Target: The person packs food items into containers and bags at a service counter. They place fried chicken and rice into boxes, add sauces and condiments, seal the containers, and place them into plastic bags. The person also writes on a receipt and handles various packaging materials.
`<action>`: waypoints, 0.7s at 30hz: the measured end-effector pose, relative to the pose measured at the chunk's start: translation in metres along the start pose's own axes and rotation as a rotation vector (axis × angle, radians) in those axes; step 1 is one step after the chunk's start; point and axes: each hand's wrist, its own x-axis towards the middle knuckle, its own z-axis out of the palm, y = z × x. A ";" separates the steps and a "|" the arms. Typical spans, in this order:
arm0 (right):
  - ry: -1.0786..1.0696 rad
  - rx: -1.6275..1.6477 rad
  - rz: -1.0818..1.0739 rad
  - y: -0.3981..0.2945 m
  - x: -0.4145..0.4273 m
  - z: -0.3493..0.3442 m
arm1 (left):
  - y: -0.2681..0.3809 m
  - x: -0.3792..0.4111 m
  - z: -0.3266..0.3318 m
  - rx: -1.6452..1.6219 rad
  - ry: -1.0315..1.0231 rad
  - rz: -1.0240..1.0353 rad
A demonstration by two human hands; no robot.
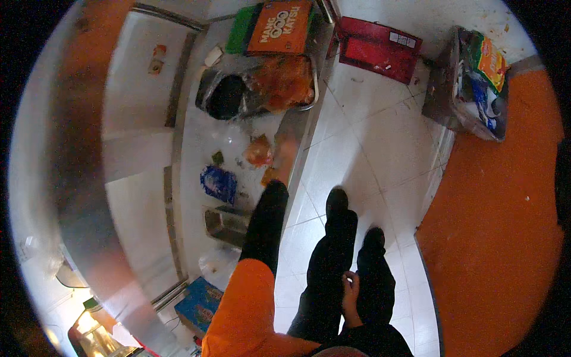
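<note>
My left arm, in an orange sleeve over a black one, reaches up along the steel counter. The area beyond its black cuff is blurred, and my left hand cannot be made out clearly. Near the cuff lie a clear bag with orange contents, a small orange-brown piece and a blue packet. Below them is an empty steel pan, partly behind the arm. My right hand hangs in front of my dark trousers, fingers curled, with a pale gap between thumb and fingers; nothing held is clearly seen.
Farther up the counter are a tray of orange-brown food, a black round thing under plastic and an orange box. A red crate and a full bin stand on the tiled floor. A blue box is lower left.
</note>
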 end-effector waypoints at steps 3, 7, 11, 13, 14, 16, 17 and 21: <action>0.021 0.234 0.105 -0.019 0.014 0.009 | -0.007 0.066 -0.007 0.129 -0.098 -0.004; 0.027 0.293 0.130 -0.045 0.020 0.018 | -0.036 0.085 -0.018 0.154 -0.372 -0.057; 0.061 0.377 0.153 -0.034 0.017 0.031 | -0.073 0.063 -0.067 -0.353 -0.429 -0.068; 0.058 0.291 0.159 -0.016 0.017 0.035 | -0.074 0.069 -0.109 -0.523 -0.274 -0.133; 0.059 0.248 0.161 -0.007 0.015 0.036 | -0.068 0.078 -0.125 -0.517 -0.198 -0.191; 0.110 0.378 0.210 -0.029 0.009 0.042 | -0.032 0.080 -0.157 -0.644 -0.089 -0.268; 0.148 0.453 0.237 -0.039 0.006 0.046 | -0.006 0.074 -0.169 -0.768 -0.059 -0.288; 0.188 0.376 0.200 -0.013 0.005 0.052 | 0.029 0.060 -0.202 -1.000 -0.079 -0.386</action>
